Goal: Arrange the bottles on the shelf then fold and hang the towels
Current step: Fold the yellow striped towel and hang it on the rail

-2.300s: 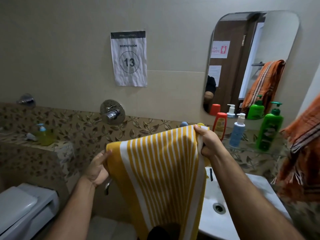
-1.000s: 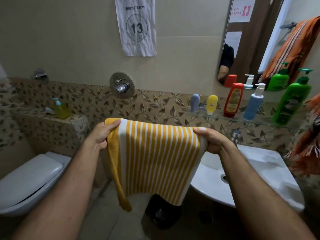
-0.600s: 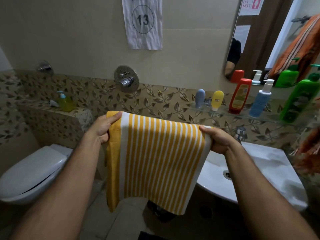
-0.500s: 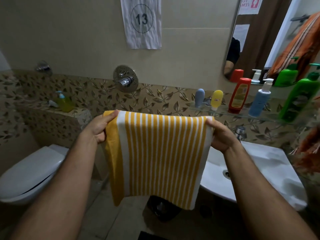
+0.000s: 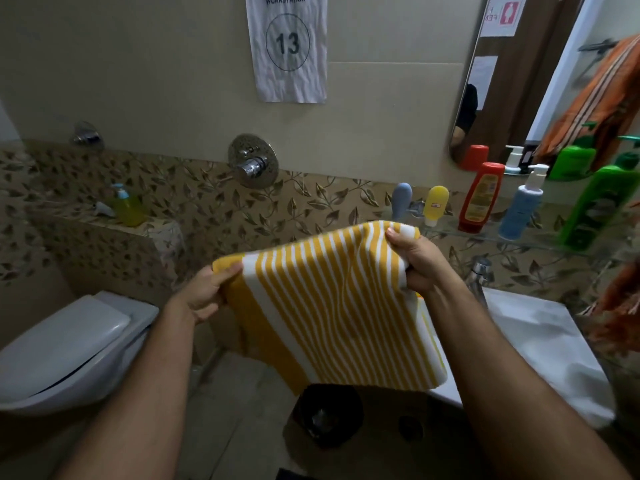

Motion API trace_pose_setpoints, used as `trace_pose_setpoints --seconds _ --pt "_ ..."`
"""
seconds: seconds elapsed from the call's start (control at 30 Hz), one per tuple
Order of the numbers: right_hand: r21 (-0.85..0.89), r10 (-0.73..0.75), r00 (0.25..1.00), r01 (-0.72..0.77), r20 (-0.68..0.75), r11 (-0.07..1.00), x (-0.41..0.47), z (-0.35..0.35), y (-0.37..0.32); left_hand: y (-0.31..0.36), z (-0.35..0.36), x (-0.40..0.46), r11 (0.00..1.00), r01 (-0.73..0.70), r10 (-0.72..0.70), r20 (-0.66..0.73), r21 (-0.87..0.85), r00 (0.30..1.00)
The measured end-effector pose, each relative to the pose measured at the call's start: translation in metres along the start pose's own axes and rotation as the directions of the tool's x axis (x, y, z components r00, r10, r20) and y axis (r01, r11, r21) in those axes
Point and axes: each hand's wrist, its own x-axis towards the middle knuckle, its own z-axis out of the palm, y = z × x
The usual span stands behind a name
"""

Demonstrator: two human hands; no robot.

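A yellow and white striped towel [image 5: 332, 306] hangs folded in front of me. My left hand [image 5: 207, 292] pinches its left top corner and my right hand [image 5: 414, 258] grips its right top corner, which sits higher. On the glass shelf [image 5: 540, 242] at the right stand a grey-blue tube [image 5: 401, 200], a yellow tube [image 5: 435, 205], a red bottle [image 5: 480, 202], a blue pump bottle [image 5: 521, 207] and a green pump bottle [image 5: 595, 209]. An orange striped towel [image 5: 620, 306] hangs at the right edge.
A white sink [image 5: 540, 348] with a chrome tap [image 5: 479, 271] lies under the shelf. A white toilet [image 5: 62, 348] stands at the left, a yellow soap dispenser [image 5: 126, 209] on the ledge behind it. A black bin [image 5: 325, 414] sits on the floor. A mirror [image 5: 540, 81] hangs above the shelf.
The towel's top edge has tilted: my right hand rose and moved toward the shelf, my left hand dropped. The hanging part looks shorter and slants toward me.
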Motion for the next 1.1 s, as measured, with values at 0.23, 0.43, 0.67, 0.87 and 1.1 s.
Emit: trace_pose_setpoints --seconds 0.23,0.43,0.67,0.87,1.1 --pt "0.024 0.034 0.989 -0.03 -0.147 0.999 0.008 -0.009 0.008 -0.004 -0.003 -0.003 0.97 -0.113 0.118 0.008 -0.217 0.993" --pt "-0.018 0.064 0.99 -0.066 -0.122 0.998 0.011 -0.016 0.009 0.009 0.008 0.007 0.982 -0.144 0.163 -0.171 0.118 0.972" --pt "-0.519 0.121 0.985 -0.169 -0.124 0.838 0.017 -0.035 -0.008 0.024 0.009 0.02 0.975 -0.196 0.218 -0.271 0.106 0.938" --pt "-0.656 0.091 0.965 -0.234 -0.245 0.717 0.023 -0.031 -0.01 0.033 0.01 0.022 0.949 -0.2 0.267 -0.284 0.243 0.921" --pt "-0.568 -0.087 0.966 -0.07 -0.244 0.82 0.028 -0.021 -0.006 0.047 0.015 0.02 0.961 -0.113 0.221 -0.45 0.254 0.865"
